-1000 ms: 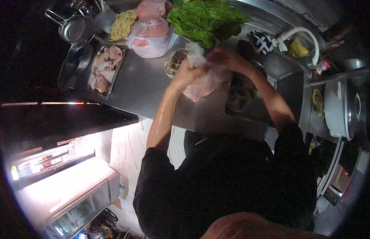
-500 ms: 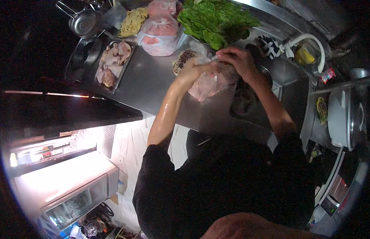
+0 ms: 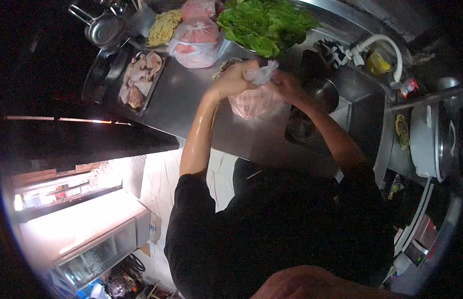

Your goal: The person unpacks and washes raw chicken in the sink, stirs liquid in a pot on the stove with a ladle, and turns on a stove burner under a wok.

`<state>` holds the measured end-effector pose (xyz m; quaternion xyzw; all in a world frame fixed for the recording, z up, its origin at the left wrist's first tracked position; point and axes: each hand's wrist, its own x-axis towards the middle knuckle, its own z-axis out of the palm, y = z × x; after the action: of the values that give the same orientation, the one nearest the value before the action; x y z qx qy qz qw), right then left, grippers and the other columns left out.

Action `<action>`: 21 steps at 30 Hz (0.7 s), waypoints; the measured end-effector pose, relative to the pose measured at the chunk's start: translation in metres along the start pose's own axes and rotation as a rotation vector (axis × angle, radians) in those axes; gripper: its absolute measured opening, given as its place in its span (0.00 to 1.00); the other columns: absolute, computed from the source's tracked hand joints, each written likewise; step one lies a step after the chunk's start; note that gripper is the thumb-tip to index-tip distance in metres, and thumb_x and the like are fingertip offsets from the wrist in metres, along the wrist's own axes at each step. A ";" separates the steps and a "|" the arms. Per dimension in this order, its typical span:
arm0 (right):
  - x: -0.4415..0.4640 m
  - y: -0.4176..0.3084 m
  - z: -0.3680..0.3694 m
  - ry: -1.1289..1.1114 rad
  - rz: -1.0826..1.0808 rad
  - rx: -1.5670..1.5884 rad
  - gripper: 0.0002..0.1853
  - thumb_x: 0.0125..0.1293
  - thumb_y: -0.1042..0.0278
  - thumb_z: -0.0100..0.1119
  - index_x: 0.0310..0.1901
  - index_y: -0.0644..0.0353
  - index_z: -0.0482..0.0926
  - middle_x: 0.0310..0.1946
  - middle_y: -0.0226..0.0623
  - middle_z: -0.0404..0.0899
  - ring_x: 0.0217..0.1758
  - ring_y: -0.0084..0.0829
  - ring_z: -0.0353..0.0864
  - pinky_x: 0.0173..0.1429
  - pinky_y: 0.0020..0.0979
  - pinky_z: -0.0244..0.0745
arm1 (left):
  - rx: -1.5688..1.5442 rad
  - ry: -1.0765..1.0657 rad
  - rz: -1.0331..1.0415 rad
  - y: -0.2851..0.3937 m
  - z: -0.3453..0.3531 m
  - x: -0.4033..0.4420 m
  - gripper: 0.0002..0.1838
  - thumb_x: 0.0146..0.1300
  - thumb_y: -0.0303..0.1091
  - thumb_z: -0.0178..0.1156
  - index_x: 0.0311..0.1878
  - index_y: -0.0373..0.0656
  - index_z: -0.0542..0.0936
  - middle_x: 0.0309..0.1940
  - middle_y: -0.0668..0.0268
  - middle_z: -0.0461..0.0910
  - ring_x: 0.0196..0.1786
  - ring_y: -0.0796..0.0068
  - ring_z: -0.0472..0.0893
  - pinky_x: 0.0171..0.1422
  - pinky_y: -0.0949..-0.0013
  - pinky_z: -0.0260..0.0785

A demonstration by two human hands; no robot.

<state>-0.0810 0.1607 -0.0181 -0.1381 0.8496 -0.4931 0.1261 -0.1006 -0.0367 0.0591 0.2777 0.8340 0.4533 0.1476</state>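
Note:
A clear plastic bag of pale pink raw meat [image 3: 255,104] rests on the steel counter in front of me, its whitish twisted neck bunched up at the top. Around the left side of that neck, my left hand [image 3: 237,79] is closed. From the other side my right hand [image 3: 287,85] grips the neck; it is dark and slightly blurred, with its fingertips partly hidden by the plastic. Partly covered behind my left hand is a speckled dark-and-cream food item [image 3: 229,65].
Leafy greens [image 3: 266,25] lie heaped at the back, beside another tied bag of meat [image 3: 195,42] and pale sliced food [image 3: 164,27]. A tray of raw chicken pieces [image 3: 140,79] sits at left. To the right are a sink with a metal bowl [image 3: 325,94] and a white faucet [image 3: 378,42].
The bag's neck has been gathered into a whitish bunch that now sticks up between my hands. My right hand has come lower and nearer the bag.

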 end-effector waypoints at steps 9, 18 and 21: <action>0.004 0.006 0.009 0.094 -0.128 0.722 0.17 0.61 0.70 0.55 0.52 0.65 0.73 0.47 0.36 0.77 0.51 0.29 0.75 0.55 0.31 0.68 | 0.211 0.796 0.346 -0.009 0.060 0.002 0.05 0.49 0.27 0.60 0.26 0.37 0.74 0.27 0.58 0.73 0.32 0.59 0.75 0.37 0.64 0.66; 0.027 0.026 0.003 -0.104 -0.080 0.967 0.15 0.61 0.59 0.57 0.41 0.62 0.79 0.33 0.28 0.77 0.34 0.18 0.73 0.38 0.23 0.67 | 0.408 0.608 0.556 -0.004 0.034 -0.009 0.11 0.36 0.18 0.59 0.29 0.35 0.77 0.33 0.59 0.72 0.38 0.59 0.73 0.44 0.66 0.65; 0.003 -0.036 -0.004 0.048 0.116 0.862 0.17 0.60 0.55 0.59 0.44 0.60 0.79 0.34 0.27 0.77 0.36 0.18 0.73 0.38 0.24 0.66 | 0.429 0.641 0.530 -0.024 0.036 -0.014 0.12 0.34 0.18 0.58 0.29 0.35 0.74 0.32 0.58 0.70 0.37 0.57 0.72 0.42 0.65 0.65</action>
<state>-0.0810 0.1461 0.0153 -0.0131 0.5751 -0.7980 0.1800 -0.0795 -0.0308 0.0197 0.3512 0.8128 0.3557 -0.2992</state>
